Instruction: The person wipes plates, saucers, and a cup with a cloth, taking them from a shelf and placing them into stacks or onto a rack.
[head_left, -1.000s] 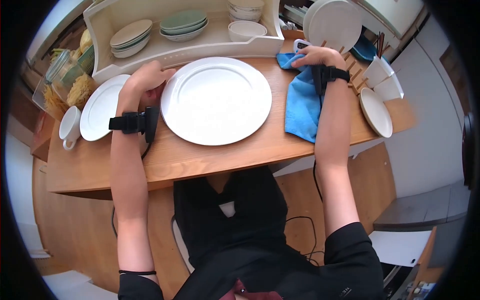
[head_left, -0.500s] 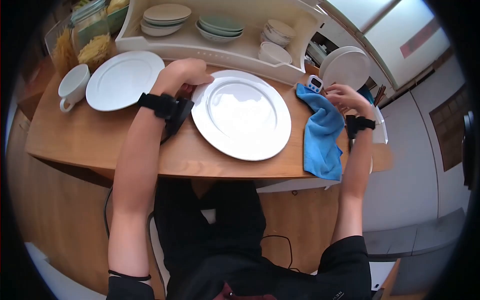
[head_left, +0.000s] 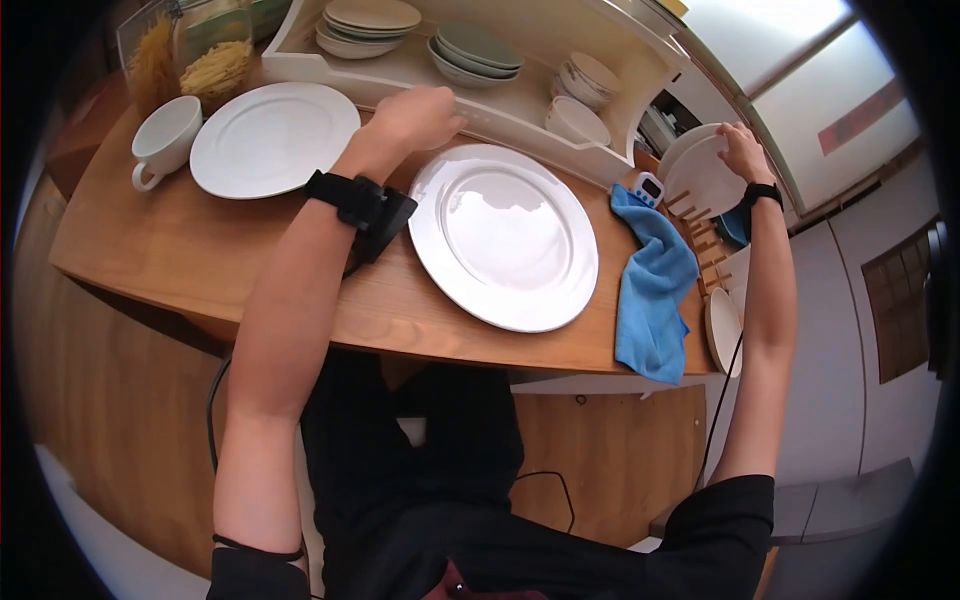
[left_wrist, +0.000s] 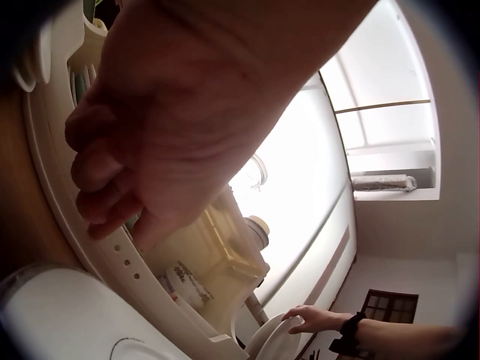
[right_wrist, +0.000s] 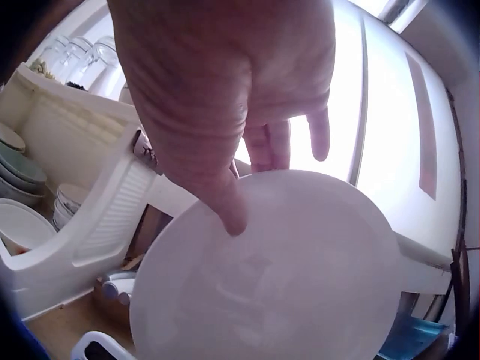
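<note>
My right hand (head_left: pixel 744 153) is at the top edge of a white plate (head_left: pixel 688 182) that stands upright at the wooden dish rack (head_left: pixel 706 240). In the right wrist view the thumb lies on the near face of this plate (right_wrist: pixel 300 270), with the fingers behind its rim. Another pale plate stands just behind it. My left hand (head_left: pixel 415 118) hovers beside the far left rim of a large white plate (head_left: pixel 505 240) lying flat on the table. Its fingers (left_wrist: pixel 97 161) hang loosely curled with nothing in them.
A crumpled blue cloth (head_left: pixel 655 285) lies right of the large plate, with a small timer (head_left: pixel 648 189) at its far end. To the left are another white plate (head_left: pixel 272 140) and a white cup (head_left: pixel 167 137). Behind, a cream shelf (head_left: pixel 510 135) holds stacked bowls.
My right hand has left the blue cloth and moved up and right to the standing plate. The left hand has come off the large plate's rim. The head view has turned right.
</note>
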